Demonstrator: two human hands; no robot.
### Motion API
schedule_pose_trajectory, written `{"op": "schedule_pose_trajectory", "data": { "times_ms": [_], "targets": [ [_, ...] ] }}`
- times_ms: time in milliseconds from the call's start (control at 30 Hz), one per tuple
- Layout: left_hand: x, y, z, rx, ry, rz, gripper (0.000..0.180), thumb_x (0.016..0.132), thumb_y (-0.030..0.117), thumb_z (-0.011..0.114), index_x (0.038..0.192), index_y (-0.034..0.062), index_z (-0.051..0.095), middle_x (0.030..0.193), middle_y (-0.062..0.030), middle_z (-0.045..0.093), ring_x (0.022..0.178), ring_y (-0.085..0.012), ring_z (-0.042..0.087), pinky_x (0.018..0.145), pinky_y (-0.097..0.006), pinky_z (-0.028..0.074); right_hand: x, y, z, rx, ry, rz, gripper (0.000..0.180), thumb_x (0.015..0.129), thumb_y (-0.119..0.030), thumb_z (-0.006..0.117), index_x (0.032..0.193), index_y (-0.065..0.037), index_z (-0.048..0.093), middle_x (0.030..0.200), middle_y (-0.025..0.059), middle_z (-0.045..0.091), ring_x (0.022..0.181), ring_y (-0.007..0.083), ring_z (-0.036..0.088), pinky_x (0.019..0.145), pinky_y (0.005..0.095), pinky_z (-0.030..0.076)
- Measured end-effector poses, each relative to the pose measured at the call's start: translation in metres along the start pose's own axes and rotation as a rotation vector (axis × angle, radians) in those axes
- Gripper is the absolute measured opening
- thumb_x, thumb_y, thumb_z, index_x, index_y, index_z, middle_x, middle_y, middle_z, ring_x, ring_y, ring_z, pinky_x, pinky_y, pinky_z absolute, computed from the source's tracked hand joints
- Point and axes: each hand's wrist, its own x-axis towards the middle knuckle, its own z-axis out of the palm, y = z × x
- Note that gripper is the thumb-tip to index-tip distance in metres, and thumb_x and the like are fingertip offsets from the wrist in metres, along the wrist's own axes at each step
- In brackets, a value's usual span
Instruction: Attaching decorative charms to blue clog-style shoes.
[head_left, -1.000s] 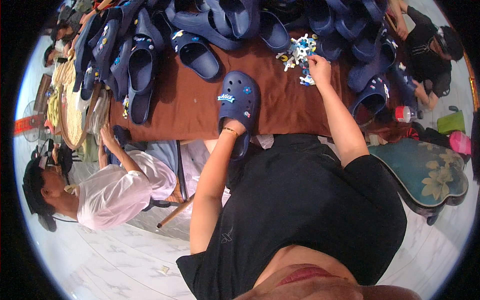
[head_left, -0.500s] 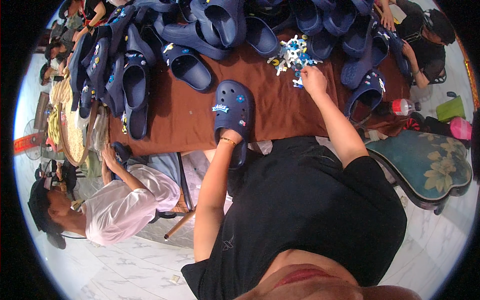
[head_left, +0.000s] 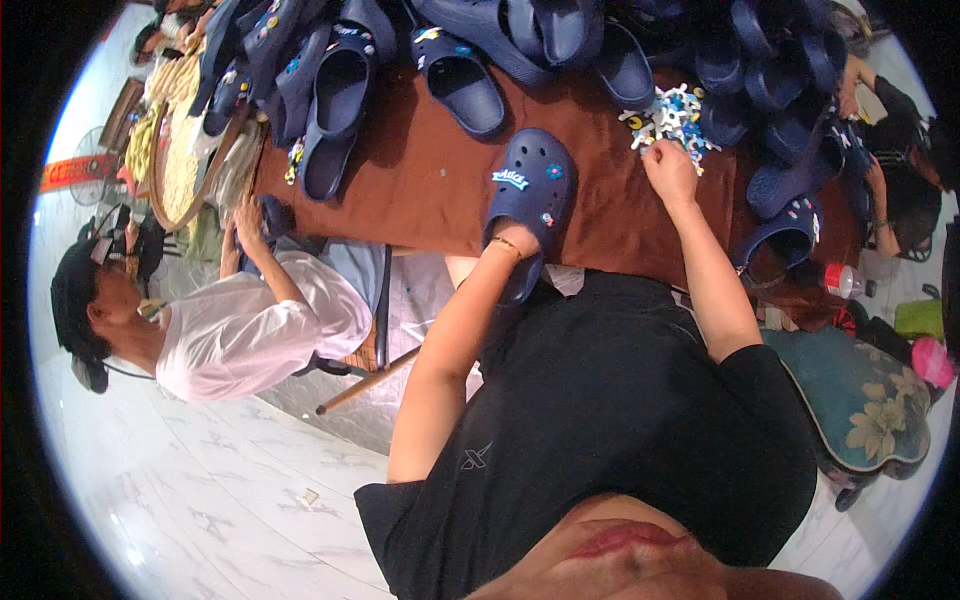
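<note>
Holding round-toed perforated clog (head_left: 532,192), touching small irregular charms (head_left: 680,115)

Left hand (head_left: 507,232) mostly hidden inside 1 navy clog (head_left: 532,158), clog pile (head_left: 565,35) cut off above

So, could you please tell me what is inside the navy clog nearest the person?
The left hand is inside the navy clog, through its foot opening; a bracelet shows at the wrist. The clog covers the fingers from view.

Navy clog (head_left: 538,192), multicoloured charms (head_left: 676,116), brown cloth (head_left: 420,185), grey-veined white floor (head_left: 215,470)
</note>
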Motion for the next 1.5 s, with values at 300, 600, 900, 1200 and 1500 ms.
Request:
{"op": "schedule_pose_trajectory", "data": {
  "times_ms": [300, 600, 900, 1200, 1500],
  "targets": [
    [-0.014, -0.003, 0.008, 0.007, 0.062, -0.068, 0.062, 0.084, 0.038, 0.037, 0.134, 0.005, 0.022, 0.14, -0.0135, 0.019, 0.129, -0.0278, 0.018, 0.106, -0.036, 0.014, 0.014, -0.127, 0.044, 0.372, -0.299, -0.397, 0.015, 0.073, -0.019, 0.055, 0.074, -0.006, 0.061, 0.079, 0.0147, 0.06, 0.076, 0.0322, 0.058, 0.069, 0.0412, 0.046],
    [-0.004, 0.014, -0.039, -0.043, 0.064, -0.12, 0.048, 0.081, 0.031, 0.041, 0.121, 0.0041, 0.041, 0.129, -0.0183, 0.037, 0.121, -0.0312, 0.032, 0.1, -0.039, 0.025, 0.035, -0.157, 0.045, 0.175, -0.496, -0.369, 0.022, 0.072, -0.021, 0.056, 0.086, -0.004, 0.052, 0.088, 0.017, 0.058, 0.085, 0.0356, 0.055, 0.072, 0.0442, 0.045],
    [-0.04, 0.035, -0.094, -0.2, -0.127, -0.203, 0.037, 0.079, 0.022, 0.042, 0.106, -0.0002, 0.053, 0.115, -0.024, 0.049, 0.109, -0.0322, 0.046, 0.089, -0.037, 0.038, 0.035, -0.159, 0.031, 0.028, -0.558, -0.24, 0.019, 0.061, -0.019, 0.065, 0.071, -0.006, 0.055, 0.08, 0.0147, 0.061, 0.079, 0.0311, 0.059, 0.069, 0.0405, 0.046],
    [-0.035, 0.045, -0.109, -0.136, -0.119, -0.246, 0.037, 0.079, 0.022, 0.043, 0.105, -0.0004, 0.054, 0.114, -0.0245, 0.049, 0.107, -0.0337, 0.047, 0.088, -0.038, 0.039, -0.023, -0.099, 0.039, 0.599, -0.14, -0.302, 0.018, 0.072, -0.015, 0.061, 0.083, -0.002, 0.056, 0.078, 0.0098, 0.058, 0.068, 0.0197, 0.056, 0.064, 0.0298, 0.045],
    [-0.016, 0.058, -0.11, -0.114, -0.223, -0.267, 0.036, 0.078, 0.023, 0.044, 0.104, -0.0006, 0.055, 0.112, -0.025, 0.05, 0.105, -0.0352, 0.049, 0.087, -0.039, 0.04, -0.098, -0.087, -0.033, 0.432, -0.665, -0.275, 0.072, 0.064, -0.029, 0.07, 0.121, 0.002, 0.038, 0.101, 0.0207, 0.055, 0.084, 0.0257, 0.057, 0.077, 0.0335, 0.045]
  ]
}}
